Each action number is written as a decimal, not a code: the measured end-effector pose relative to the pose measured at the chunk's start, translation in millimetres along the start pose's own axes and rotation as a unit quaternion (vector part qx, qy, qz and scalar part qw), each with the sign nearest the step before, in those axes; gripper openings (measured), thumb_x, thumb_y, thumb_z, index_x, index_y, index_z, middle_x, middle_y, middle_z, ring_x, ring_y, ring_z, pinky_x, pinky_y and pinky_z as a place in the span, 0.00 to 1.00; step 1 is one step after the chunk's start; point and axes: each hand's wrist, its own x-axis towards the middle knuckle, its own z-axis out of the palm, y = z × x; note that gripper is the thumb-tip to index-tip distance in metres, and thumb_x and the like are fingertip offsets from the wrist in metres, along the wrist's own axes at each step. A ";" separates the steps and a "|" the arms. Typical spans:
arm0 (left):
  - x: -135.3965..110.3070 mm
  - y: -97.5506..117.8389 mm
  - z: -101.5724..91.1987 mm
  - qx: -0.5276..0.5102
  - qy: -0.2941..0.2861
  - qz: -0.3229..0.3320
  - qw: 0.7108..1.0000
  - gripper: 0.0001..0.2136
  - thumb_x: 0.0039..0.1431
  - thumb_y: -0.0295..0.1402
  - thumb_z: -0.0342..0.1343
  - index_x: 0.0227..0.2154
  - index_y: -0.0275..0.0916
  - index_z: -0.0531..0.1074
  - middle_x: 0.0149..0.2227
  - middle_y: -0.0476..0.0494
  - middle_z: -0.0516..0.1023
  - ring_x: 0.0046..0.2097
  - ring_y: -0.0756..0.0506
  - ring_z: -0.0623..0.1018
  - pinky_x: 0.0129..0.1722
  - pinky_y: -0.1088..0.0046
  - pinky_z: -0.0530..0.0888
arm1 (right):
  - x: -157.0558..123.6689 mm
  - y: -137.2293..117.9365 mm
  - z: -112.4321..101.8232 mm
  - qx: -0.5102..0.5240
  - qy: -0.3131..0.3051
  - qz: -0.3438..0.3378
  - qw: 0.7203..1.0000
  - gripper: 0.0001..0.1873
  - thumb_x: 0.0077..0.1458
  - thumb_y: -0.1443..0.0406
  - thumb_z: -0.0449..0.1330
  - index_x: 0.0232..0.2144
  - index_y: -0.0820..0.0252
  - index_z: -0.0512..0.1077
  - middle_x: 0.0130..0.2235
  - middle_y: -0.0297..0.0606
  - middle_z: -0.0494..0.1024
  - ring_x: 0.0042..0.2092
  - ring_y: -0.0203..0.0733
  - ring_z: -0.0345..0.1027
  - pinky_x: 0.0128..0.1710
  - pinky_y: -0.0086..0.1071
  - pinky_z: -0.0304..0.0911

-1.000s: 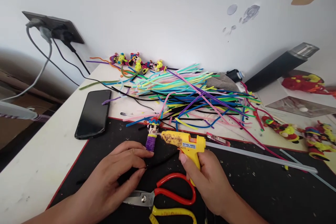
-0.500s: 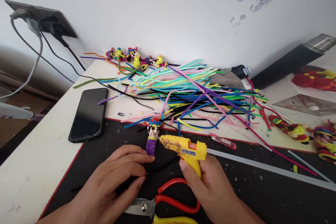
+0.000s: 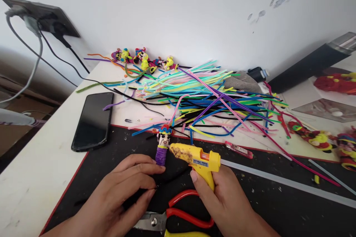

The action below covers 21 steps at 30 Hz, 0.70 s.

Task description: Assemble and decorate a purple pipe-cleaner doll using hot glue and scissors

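My right hand is wrapped round the handle of a yellow hot glue gun, its nozzle pointing left. The stained tip touches or nearly touches a small pipe-cleaner doll with a purple body, white face and blue-and-red headdress. The doll lies on the black mat, face up. At its lower end rest the fingertips of my left hand. Thumb and finger of that hand pinch a thin black pipe cleaner, hard to see against the mat. Red-and-yellow-handled pliers or shears lie between my hands, partly covered.
Behind the mat spreads a pile of coloured pipe cleaners. A phone lies left. Finished dolls lie by the wall, others right. A long glue stick trails from the gun. Cords run from a wall socket.
The camera view has shifted slightly. Both hands, the glue gun and the doll keep nearly the same positions relative to each other.
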 end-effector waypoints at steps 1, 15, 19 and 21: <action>-0.2 -0.3 0.1 -0.001 -0.001 0.000 1.000 0.10 0.65 0.21 0.56 0.41 0.43 0.75 0.52 0.41 0.85 0.57 0.42 0.80 0.53 0.70 0.80 | -0.3 0.2 0.1 -0.003 0.001 -0.001 1.000 0.20 0.70 0.57 0.51 0.26 0.57 0.67 0.26 0.36 0.73 0.27 0.39 0.65 0.28 0.32 0.59; 1.3 1.9 0.1 0.001 0.005 0.003 1.000 0.10 0.65 0.22 0.55 0.42 0.44 0.74 0.51 0.42 0.85 0.56 0.43 0.80 0.52 0.70 0.80 | -0.3 0.8 0.4 -0.008 0.007 -0.005 1.000 0.19 0.70 0.58 0.51 0.26 0.57 0.67 0.25 0.34 0.73 0.26 0.39 0.65 0.28 0.31 0.59; 1.4 0.9 -0.6 0.011 -0.008 0.009 1.000 0.10 0.65 0.22 0.55 0.41 0.44 0.74 0.51 0.42 0.85 0.56 0.43 0.80 0.51 0.71 0.80 | 0.1 1.5 0.5 -0.009 0.003 -0.005 1.000 0.19 0.70 0.58 0.51 0.27 0.57 0.67 0.26 0.35 0.74 0.26 0.39 0.66 0.28 0.31 0.59; 1.6 0.5 -0.3 0.010 0.000 0.007 1.000 0.09 0.65 0.22 0.55 0.41 0.44 0.74 0.51 0.42 0.85 0.56 0.43 0.80 0.52 0.71 0.80 | 0.4 2.3 0.6 -0.009 0.000 -0.002 1.000 0.19 0.70 0.58 0.51 0.27 0.57 0.67 0.26 0.35 0.74 0.27 0.39 0.66 0.28 0.31 0.59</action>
